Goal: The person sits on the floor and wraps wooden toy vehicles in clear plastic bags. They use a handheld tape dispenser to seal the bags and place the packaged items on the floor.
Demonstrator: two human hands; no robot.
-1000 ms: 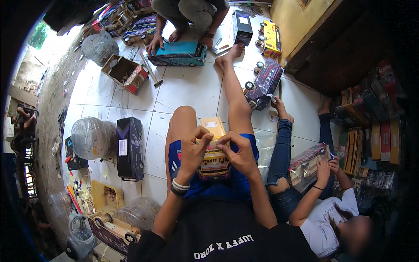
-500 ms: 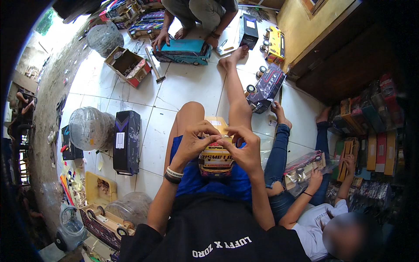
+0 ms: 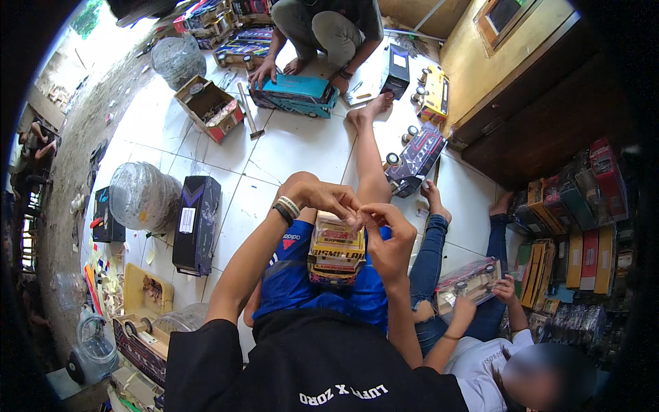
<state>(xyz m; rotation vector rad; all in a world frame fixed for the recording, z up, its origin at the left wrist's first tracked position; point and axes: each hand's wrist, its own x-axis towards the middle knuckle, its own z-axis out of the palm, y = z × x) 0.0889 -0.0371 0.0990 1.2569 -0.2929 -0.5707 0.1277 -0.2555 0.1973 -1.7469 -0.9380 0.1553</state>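
Fingertips of my left hand and right hand pinched together above the toy bus; it looked light, fragile, best gripped by its sides.

Glossy printed-card toy bus

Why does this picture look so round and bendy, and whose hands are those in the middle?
The picture comes from a small camera worn on a person's head, looking down. Its wide lens bends straight lines near the edges. The two arms coming up from the bottom belong to that person, who sits on a white tiled floor. The left hand and right hand meet fingertip to fingertip above a yellow toy bus resting on their lap. What the fingers pinch is too small to see. Other people sit nearby: one at the top touches a teal toy bus, one at the right holds a wrapped toy.
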